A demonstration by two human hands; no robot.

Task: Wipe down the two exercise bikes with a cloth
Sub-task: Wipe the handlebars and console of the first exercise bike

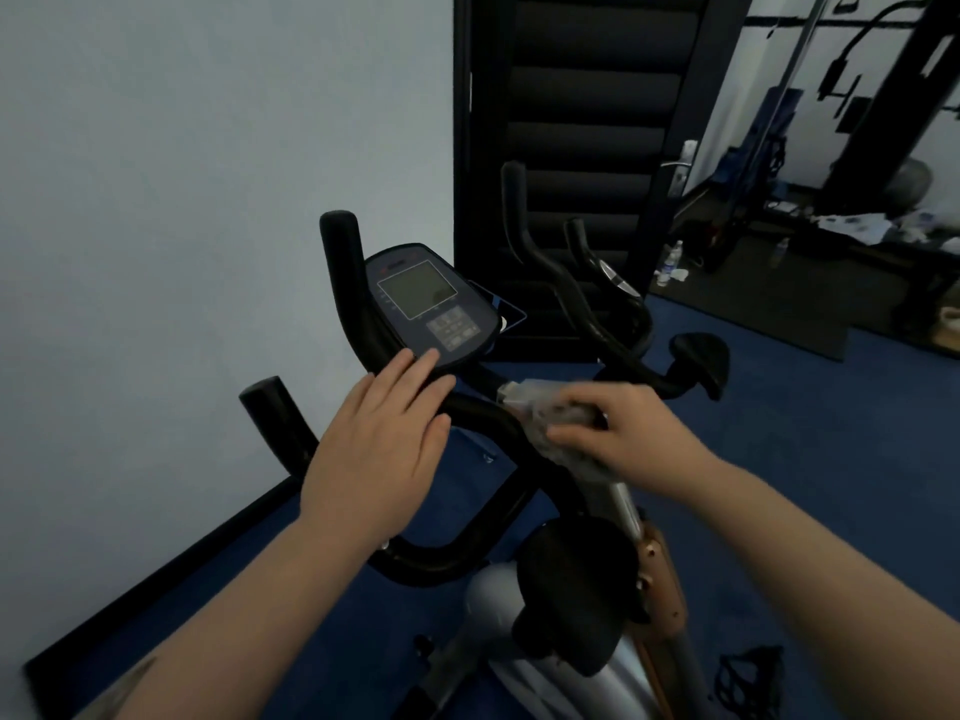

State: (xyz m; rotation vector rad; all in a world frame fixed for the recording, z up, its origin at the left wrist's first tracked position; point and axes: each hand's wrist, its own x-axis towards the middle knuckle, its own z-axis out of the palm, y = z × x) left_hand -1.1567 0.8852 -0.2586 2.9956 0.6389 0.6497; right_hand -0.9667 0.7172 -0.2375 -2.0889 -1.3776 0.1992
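Two exercise bikes here: near bike (498, 511) mid-frame, second bike (613, 324) behind it, upper right. One cloth (550, 423), pinched in the right hand (623, 433) against the near handlebar (467, 407). Left hand (379, 439) is spread flat beside the one console (431, 309).

the cloth (545, 418) is blurry and partly hidden under the right hand (618, 433). the near bike (545, 641) is cut off at the bottom edge. the console (431, 309) buttons are too small to read.
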